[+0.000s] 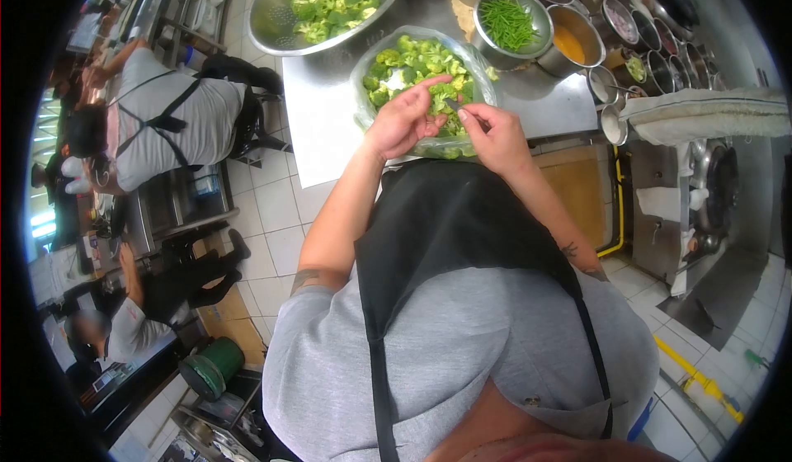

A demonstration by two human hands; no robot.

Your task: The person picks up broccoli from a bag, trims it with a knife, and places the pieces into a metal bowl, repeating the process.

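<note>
Broccoli florets fill a bowl lined with a clear plastic bag on the metal table. Over the bowl's left part is my left hand, index finger stretched out and the other fingers curled near a broccoli piece; whether it grips that piece is unclear. My right hand is closed at the bowl's right side, pinching a small dark knife whose tip points toward the broccoli piece.
A large steel colander with broccoli stands behind to the left. Behind to the right are a bowl of green beans, a pot of orange liquid and several metal containers. Two people work at the counters on the left.
</note>
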